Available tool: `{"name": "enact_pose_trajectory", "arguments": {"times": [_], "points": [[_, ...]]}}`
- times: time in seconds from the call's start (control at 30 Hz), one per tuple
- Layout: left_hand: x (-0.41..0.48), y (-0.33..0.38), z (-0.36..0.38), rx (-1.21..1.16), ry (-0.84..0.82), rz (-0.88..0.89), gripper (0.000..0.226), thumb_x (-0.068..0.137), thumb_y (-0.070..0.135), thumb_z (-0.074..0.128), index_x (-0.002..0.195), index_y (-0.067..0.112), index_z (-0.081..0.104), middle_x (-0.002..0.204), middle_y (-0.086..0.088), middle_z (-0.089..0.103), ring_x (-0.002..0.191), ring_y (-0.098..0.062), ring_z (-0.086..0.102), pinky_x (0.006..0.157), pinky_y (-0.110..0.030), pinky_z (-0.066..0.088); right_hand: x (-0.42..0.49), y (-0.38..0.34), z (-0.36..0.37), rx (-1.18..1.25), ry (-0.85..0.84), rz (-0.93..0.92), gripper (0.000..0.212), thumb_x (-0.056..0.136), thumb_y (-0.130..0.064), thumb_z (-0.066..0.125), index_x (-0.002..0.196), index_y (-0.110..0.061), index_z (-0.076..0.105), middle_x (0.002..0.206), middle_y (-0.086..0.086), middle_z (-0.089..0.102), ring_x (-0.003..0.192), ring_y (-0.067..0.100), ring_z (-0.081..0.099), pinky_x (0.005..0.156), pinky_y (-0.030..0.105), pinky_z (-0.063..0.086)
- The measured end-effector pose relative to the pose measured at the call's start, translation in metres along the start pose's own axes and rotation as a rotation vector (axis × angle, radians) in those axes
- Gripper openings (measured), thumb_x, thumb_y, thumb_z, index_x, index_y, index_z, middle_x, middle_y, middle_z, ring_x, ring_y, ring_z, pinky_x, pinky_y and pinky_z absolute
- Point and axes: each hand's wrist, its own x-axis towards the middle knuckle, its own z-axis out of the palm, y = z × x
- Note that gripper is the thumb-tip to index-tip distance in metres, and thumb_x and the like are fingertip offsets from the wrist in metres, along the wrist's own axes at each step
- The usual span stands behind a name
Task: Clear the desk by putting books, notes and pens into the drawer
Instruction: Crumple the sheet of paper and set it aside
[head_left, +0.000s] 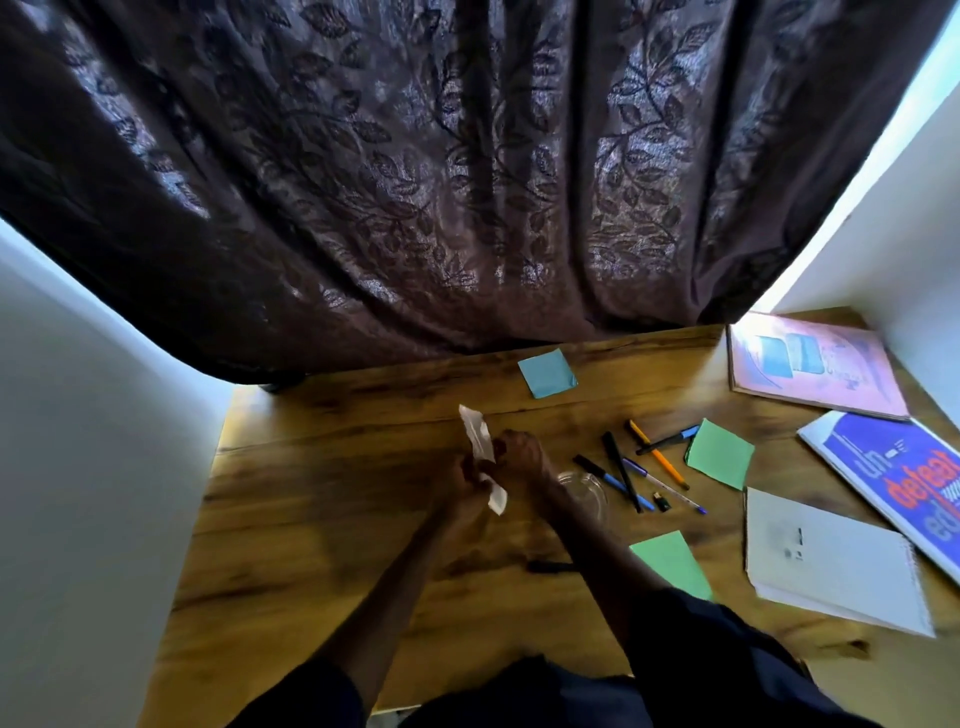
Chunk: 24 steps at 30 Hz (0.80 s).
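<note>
Pinching one white folded paper slip (479, 440) between fingers of left hand (460, 480) and right hand (522, 457) above the brown wooden desk (337, 519), we count rightward three coloured square notes (547, 372), five clustered pens (621, 470) and three books (810, 364); a clear glass dish (584, 493) sits beside our right wrist.

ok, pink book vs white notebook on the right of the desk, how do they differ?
Pink book: printed cover with blue shapes; white notebook: nearly plain, small dark mark. Pink book lies in the far corner by the wall; white notebook lies nearer. Both closed, flat on the desk.
</note>
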Motion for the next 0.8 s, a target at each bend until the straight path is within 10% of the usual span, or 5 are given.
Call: {"name": "enact_pose_trajectory", "arguments": {"times": [0.13,0.33,0.47,0.63,0.8], "points": [[-0.001,0.009,0.007,-0.013,0.106,-0.074,0.076,0.076,0.044,0.083,0.139,0.014,0.053,0.135,-0.008,0.061,0.124,-0.031,0.060,0.097,-0.040,0.053,-0.004,0.006,-0.003,0.100,-0.057,0.010,0.026,0.101,-0.010,0.051,0.114,0.004,0.068,0.115,0.021,0.070,0.104,0.033,0.067,0.086,0.024,0.050],[0.037,-0.030,0.035,0.082,0.268,-0.061,0.100,0.048,0.094,0.058,0.118,0.022,0.062,0.115,-0.003,0.071,0.103,-0.022,0.069,0.084,-0.045,0.059,-0.009,0.020,-0.007,0.185,-0.065,-0.018,0.019,0.095,-0.004,0.058,0.104,-0.001,0.074,0.105,0.014,0.074,0.084,0.012,0.063,0.058,-0.001,0.037],[0.035,-0.025,0.027,0.086,0.316,-0.036,0.084,0.055,0.080,0.063,0.114,0.021,0.065,0.112,-0.002,0.071,0.103,-0.026,0.069,0.083,-0.047,0.060,-0.015,0.024,-0.008,0.327,0.026,0.036,0.019,0.094,-0.011,0.063,0.106,-0.005,0.076,0.105,0.008,0.075,0.096,0.019,0.070,0.065,-0.001,0.039],[0.000,-0.007,-0.021,-0.013,0.370,-0.046,0.082,0.062,0.076,0.064,0.120,0.018,0.062,0.114,-0.003,0.069,0.099,-0.024,0.067,0.078,-0.043,0.061,-0.028,-0.001,-0.010,0.437,0.121,0.065,0.050,0.091,-0.036,0.051,0.104,0.008,0.071,0.105,0.018,0.071,0.091,0.023,0.065,0.087,0.037,0.052],[-0.010,-0.026,-0.089,-0.039,0.467,-0.070,0.056,0.082,0.053,0.074,0.122,0.015,0.062,0.107,0.000,0.070,0.090,-0.019,0.068,0.065,-0.025,0.049,-0.003,-0.052,0.028,0.339,-0.007,0.072,0.014,0.094,-0.015,0.063,0.100,-0.010,0.075,0.106,0.004,0.075,0.093,0.010,0.066,0.066,0.000,0.040]]}}
